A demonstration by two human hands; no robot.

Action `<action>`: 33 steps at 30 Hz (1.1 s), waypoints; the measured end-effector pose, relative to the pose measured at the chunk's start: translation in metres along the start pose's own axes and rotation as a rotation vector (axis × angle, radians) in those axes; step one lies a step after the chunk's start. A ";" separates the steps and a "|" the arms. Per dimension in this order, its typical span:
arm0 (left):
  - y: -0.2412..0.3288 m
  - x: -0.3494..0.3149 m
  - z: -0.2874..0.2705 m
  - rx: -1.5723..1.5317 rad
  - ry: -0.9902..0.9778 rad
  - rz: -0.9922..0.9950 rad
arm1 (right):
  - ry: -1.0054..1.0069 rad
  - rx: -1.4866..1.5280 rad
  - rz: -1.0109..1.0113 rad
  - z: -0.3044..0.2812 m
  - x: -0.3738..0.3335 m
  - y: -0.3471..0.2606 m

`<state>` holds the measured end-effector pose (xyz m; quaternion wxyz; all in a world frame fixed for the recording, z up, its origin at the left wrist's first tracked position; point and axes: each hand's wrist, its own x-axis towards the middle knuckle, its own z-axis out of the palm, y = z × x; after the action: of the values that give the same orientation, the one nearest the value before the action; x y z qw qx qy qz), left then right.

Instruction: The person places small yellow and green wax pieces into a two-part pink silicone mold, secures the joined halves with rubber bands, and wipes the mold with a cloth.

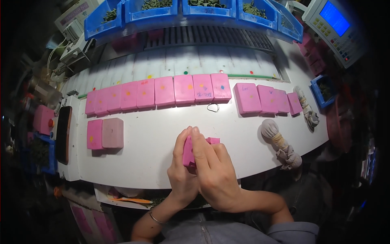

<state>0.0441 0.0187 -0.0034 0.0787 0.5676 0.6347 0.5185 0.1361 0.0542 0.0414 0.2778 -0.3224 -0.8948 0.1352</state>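
Pink block (187, 153): near middle of the surface (150, 168)
Left hand (180, 171): fingers curled around block's left side
Right hand (217, 175): fingers clasped over top, apparently gripping too, contact mostly hidden
Row of blocks (146, 94): far side, left to middle

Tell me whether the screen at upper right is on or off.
On: the screen glows bright blue above the keys of its white console.
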 end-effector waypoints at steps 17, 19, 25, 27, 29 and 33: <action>-0.023 0.022 -0.045 -0.714 -0.422 -0.336 | -0.111 0.497 -0.010 -0.022 -0.001 0.042; -0.022 0.023 -0.044 -0.733 -0.414 -0.349 | -0.112 0.498 -0.010 -0.022 0.000 0.045; -0.023 0.024 -0.040 -0.732 -0.395 -0.374 | -0.061 0.603 0.050 -0.011 -0.005 0.052; -0.022 0.024 -0.038 -0.752 -0.379 -0.377 | -0.077 0.633 0.109 -0.013 -0.005 0.053; -0.024 0.022 -0.037 -0.771 -0.361 -0.378 | -0.153 0.693 0.075 -0.015 0.003 0.059; -0.023 0.014 -0.030 -0.725 -0.331 -0.369 | -0.088 0.783 0.236 -0.004 0.020 0.095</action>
<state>0.0042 0.0170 -0.0004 0.4648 0.4559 0.4812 0.5870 0.1733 0.1394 0.0123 0.3235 -0.2866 -0.7435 0.5102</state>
